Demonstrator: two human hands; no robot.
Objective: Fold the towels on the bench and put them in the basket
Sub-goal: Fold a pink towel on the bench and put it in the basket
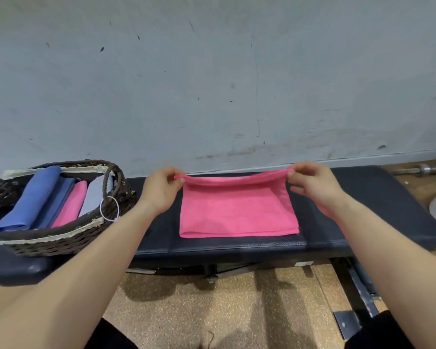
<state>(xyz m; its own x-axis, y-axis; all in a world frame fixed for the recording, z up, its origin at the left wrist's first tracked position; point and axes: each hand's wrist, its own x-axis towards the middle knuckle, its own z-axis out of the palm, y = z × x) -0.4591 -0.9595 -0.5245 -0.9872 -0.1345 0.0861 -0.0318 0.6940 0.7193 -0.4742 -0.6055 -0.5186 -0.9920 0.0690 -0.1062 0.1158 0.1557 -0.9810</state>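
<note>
Forearms (pixel 91 268) outstretched, my left hand (pixel 161 192) and right hand (pixel 312 190) each pinch a far corner of the pink towel (pixel 237 212), which lies crosswise, wicker basket (pixel 48 237) nearer my left.

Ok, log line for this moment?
stage: folding | left hand: pinches pink towel far corner | right hand: same | basket: four folded towels

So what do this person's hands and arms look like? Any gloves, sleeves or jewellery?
The left hand and right hand are bare, with no gloves, rings or watch that I can see. The forearms are uncovered for as much as the picture shows, with no sleeves, wristbands or markings in view.
</note>
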